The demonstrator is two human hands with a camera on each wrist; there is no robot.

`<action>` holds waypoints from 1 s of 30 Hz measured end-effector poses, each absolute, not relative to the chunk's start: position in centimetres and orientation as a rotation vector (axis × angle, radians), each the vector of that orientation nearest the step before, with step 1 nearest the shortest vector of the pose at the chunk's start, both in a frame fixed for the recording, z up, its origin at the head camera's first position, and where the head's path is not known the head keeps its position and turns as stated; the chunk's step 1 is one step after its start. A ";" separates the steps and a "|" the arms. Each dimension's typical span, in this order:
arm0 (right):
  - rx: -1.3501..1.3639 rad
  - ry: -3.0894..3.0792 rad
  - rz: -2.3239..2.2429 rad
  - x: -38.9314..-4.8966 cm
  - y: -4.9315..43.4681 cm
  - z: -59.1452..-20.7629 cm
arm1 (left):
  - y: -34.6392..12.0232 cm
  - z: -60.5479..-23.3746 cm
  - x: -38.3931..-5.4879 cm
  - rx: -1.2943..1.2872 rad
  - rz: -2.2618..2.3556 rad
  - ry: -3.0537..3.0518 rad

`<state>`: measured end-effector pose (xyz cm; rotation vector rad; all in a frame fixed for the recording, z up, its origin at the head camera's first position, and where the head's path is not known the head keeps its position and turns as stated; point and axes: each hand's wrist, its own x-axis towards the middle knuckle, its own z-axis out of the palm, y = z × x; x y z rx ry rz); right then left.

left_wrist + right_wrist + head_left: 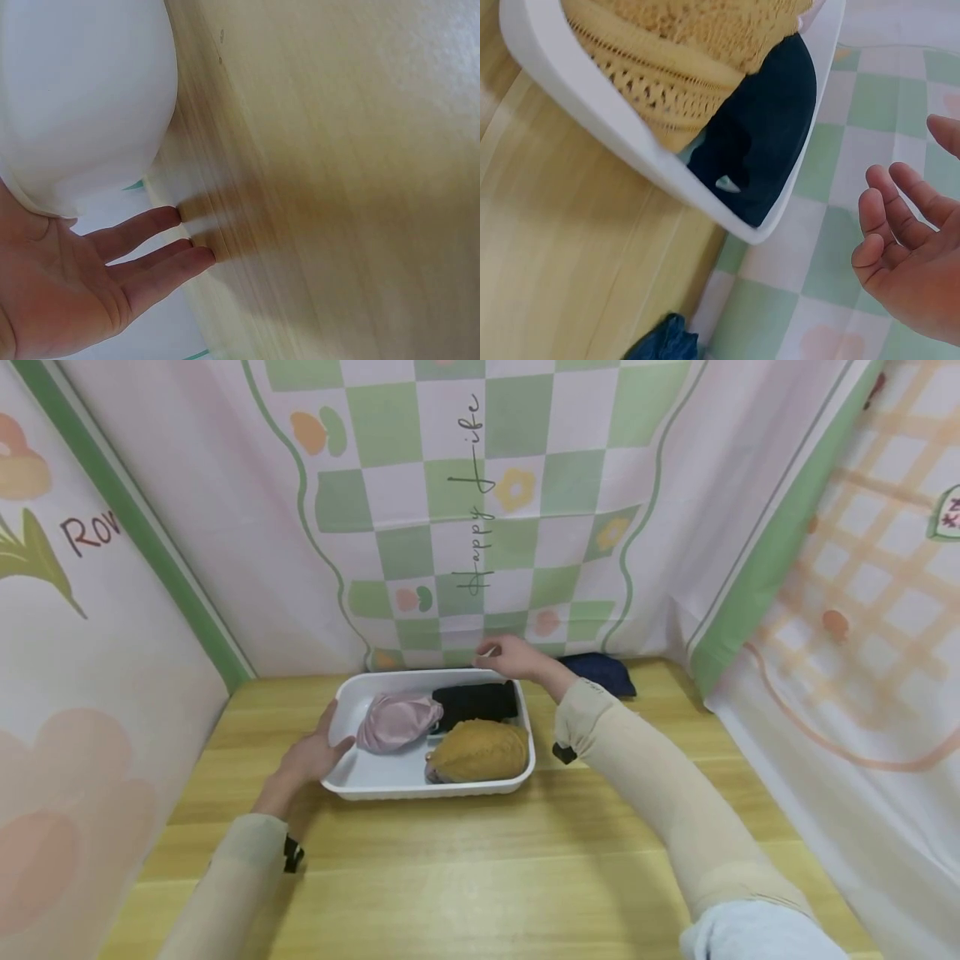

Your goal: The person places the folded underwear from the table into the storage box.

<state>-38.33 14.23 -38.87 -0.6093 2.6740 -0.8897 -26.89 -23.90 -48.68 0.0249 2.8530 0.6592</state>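
Note:
A white plastic tray point(405, 793) sits on the wooden table. In it lie a bundled pink satiny cloth point(393, 722), a folded black cloth point(476, 703) and a mustard openwork cloth point(480, 752). My left hand point(311, 756) rests at the tray's left side, thumb over the rim; in the left wrist view its other fingers point(169, 274) extend straight beneath the rim, pointing at the table. Above the tray's far edge is my right hand point(513, 658), holding nothing. The right wrist view shows its fingers point(922, 202) loosely bent, apart from the tray.
A folded navy cloth point(600, 672) lies on the table point(420, 877) behind the right forearm, near the back edge. Green-and-white checkered fabric point(450, 485) hangs along the back, and printed curtains point(847, 568) flank both sides.

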 end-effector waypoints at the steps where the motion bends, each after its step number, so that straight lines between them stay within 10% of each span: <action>1: -0.606 2.672 -0.899 -38.3 14.5 -38.9 | -23.9 -48.7 -26.9 0.027 0.658 2.855; 30: -0.469 2.753 -0.983 -37.9 20.5 -39.8 | -23.9 -48.8 -27.0 0.015 0.641 2.846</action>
